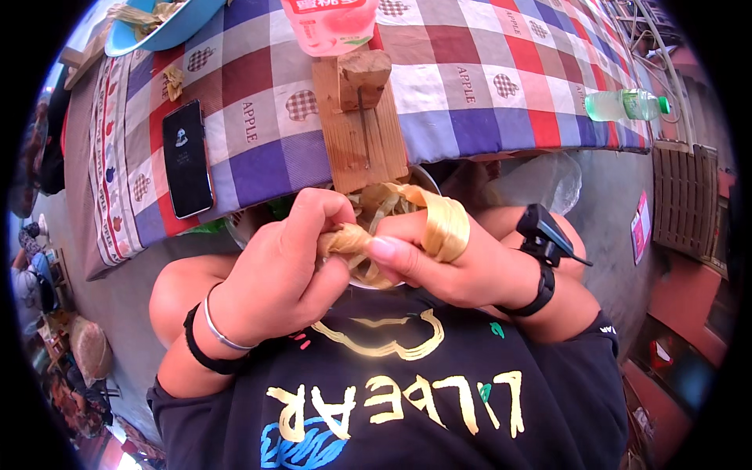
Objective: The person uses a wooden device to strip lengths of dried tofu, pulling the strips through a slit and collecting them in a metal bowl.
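Between my two hands is a small twisted knot of dried plant leaf (pixel 346 239), tan in colour. My left hand (pixel 282 270) pinches its left end with thumb and fingers. At its right end, the thumb and fingers of my right hand (pixel 435 258) press on it. A flat, shiny leaf strip (pixel 448 226) loops over the back of my right hand. Loose leaf strips (pixel 382 205) lie in a round container below my hands. Just beyond them, a wooden block stand (pixel 367 132) with a thin metal spike rests at the table's edge.
A checked cloth (pixel 437 82) covers the table. On it are a smartphone (pixel 188 158), a leaf scrap (pixel 173 82), a pink package (pixel 332 26), a blue basin (pixel 170 32) holding leaves and a green-capped bottle (pixel 625 106). A clear plastic bag (pixel 540 182) hangs or lies below the right edge.
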{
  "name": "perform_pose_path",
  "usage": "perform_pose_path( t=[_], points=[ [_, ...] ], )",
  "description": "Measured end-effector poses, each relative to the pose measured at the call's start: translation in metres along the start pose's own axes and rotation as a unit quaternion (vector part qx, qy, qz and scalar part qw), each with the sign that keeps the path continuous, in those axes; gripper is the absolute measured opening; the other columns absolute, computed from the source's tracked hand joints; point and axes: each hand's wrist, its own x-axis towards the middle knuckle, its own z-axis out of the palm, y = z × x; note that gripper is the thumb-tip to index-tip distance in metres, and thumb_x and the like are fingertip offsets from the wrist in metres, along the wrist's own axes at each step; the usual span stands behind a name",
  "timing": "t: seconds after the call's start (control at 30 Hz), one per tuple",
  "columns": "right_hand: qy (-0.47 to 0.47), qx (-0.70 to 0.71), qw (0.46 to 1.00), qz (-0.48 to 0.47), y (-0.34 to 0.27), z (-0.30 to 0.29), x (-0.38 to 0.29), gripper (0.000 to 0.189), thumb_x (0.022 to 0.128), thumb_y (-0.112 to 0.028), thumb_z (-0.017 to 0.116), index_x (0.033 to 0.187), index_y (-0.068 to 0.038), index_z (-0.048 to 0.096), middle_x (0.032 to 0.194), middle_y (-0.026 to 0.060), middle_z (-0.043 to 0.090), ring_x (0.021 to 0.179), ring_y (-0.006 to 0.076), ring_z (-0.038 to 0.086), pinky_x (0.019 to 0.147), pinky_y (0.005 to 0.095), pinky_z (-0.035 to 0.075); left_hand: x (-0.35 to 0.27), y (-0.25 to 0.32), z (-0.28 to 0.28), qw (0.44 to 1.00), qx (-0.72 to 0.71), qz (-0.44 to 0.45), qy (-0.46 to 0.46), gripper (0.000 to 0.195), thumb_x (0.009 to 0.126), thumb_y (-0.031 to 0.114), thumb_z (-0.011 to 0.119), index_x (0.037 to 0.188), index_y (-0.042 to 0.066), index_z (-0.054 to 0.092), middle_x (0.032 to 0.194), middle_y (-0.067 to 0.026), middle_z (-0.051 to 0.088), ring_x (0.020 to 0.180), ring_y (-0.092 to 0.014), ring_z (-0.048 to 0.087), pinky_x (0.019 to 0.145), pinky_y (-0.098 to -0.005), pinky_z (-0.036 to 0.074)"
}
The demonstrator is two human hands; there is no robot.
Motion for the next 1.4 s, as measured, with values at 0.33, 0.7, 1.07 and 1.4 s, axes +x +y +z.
perform_pose_path(
  t=[0.33,0.7,1.07,1.4],
  points=[
    [0.010,0.095,0.994,0.045,-0.002,0.002,0.000,0.036,0.100,-0.023,0.046,0.069,-0.005,0.049,0.063,-0.0034,0.044,0.057,0.0056,0.036,0.053,0.0232,0.032,0.006,-0.007,0.009,0.987,-0.140,0.049,0.059,0.017,0.085,0.005,0.061,0.100,0.001,0.055,0.085,-0.0074,0.060,0.064,-0.013,0.056,0.057,-0.0245,0.044],
    [0.085,0.293,0.945,0.114,-0.007,0.003,-0.013,0.037,0.098,-0.024,0.049,0.065,-0.007,0.051,0.061,-0.0048,0.045,0.054,0.0030,0.035,0.050,0.0203,0.028,-0.009,-0.018,-0.004,0.943,-0.308,-0.017,0.121,0.011,0.086,0.003,0.064,0.094,0.002,0.057,0.082,-0.0003,0.056,0.067,-0.002,0.049,0.059,-0.0174,0.039],
    [-0.298,0.073,0.908,0.284,0.000,0.002,-0.009,0.066,0.095,-0.055,0.043,0.062,0.000,0.058,0.056,0.0044,0.056,0.049,0.0128,0.056,0.046,0.0264,0.047,-0.002,-0.006,0.004,0.920,-0.369,0.057,0.118,0.032,0.082,-0.006,0.058,0.108,0.003,0.042,0.083,-0.0045,0.054,0.080,-0.014,0.063,0.089,-0.0408,0.052],
    [0.082,-0.167,0.979,-0.080,0.002,-0.001,-0.008,0.031,0.091,-0.030,0.060,0.079,-0.002,0.058,0.067,0.0132,0.057,0.060,0.0281,0.055,0.056,0.0351,0.043,0.014,-0.001,0.012,0.980,0.100,0.145,0.095,0.034,0.062,-0.003,0.067,0.095,0.004,0.062,0.081,-0.0074,0.055,0.066,-0.020,0.057,0.060,-0.0279,0.047]
  ],
)
